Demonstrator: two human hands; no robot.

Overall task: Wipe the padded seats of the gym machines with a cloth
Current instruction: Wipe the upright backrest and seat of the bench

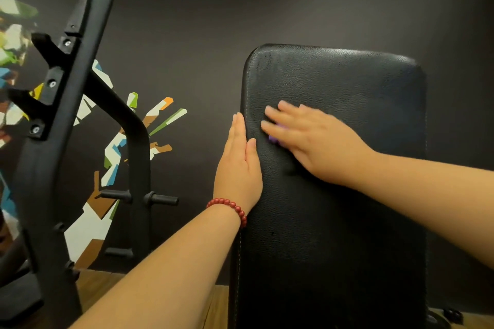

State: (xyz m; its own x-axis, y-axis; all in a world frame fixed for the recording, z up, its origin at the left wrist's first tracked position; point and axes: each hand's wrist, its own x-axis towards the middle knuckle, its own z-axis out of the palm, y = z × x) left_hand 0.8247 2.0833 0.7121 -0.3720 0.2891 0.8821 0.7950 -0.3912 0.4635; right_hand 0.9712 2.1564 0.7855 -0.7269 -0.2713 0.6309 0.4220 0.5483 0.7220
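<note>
We are facing a dark matte wall [267, 8] that is stretching behind and above the left hand [238, 165]. Left of that hand, a black metal rack [66, 115] with pegs is standing before a mural [85, 235] of white, brown, green and orange shards. Below the hand, a wooden floor [101, 280] is showing in dim light.

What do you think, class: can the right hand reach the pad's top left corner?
Probably yes. The right hand presses the purple cloth on the black pad, with only bare pad between it and that corner; the left hand rests lower, on the side edge.
</note>
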